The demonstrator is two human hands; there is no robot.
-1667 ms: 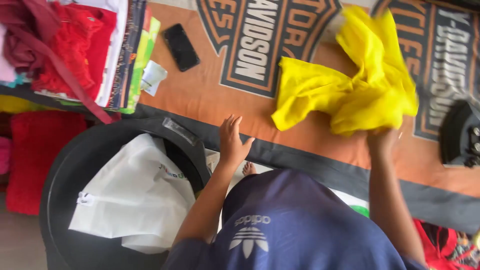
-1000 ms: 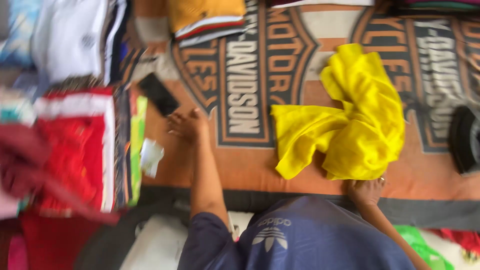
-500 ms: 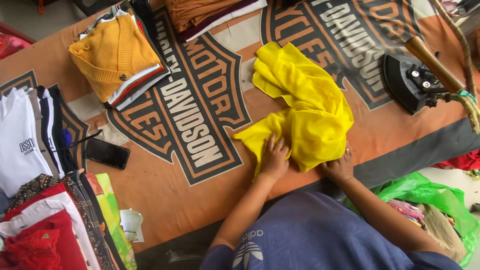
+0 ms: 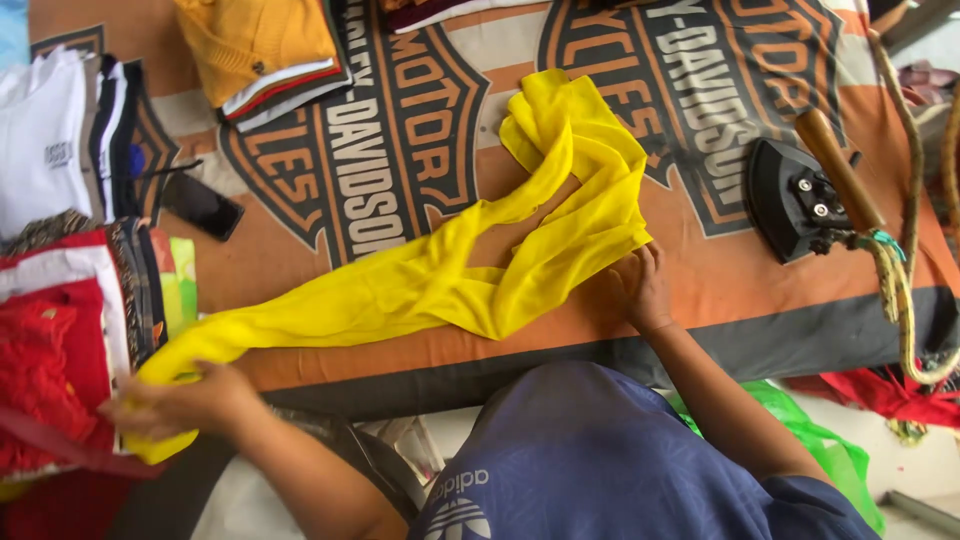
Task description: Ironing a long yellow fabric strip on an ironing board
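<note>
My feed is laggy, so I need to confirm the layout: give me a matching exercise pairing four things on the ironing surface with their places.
Things:
1. long yellow cloth
2. black iron with wooden handle
3. black phone
4. folded mustard knit top

Places:
A. top edge, left of centre
B. stretched between both hands
C. right side
D. left, beside stacked clothes

Pairs: 1-B, 2-C, 3-D, 4-A

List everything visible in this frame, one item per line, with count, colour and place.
long yellow cloth: 1, yellow, stretched across the table
orange printed table cover: 1, orange and black, under everything
black flat iron with wooden handle: 1, right side
black phone: 1, left of centre
folded mustard knit garment: 1, top
folded clothes stack: red, white, left edge
left hand: grips the cloth's end
right hand: presses the cloth
</note>
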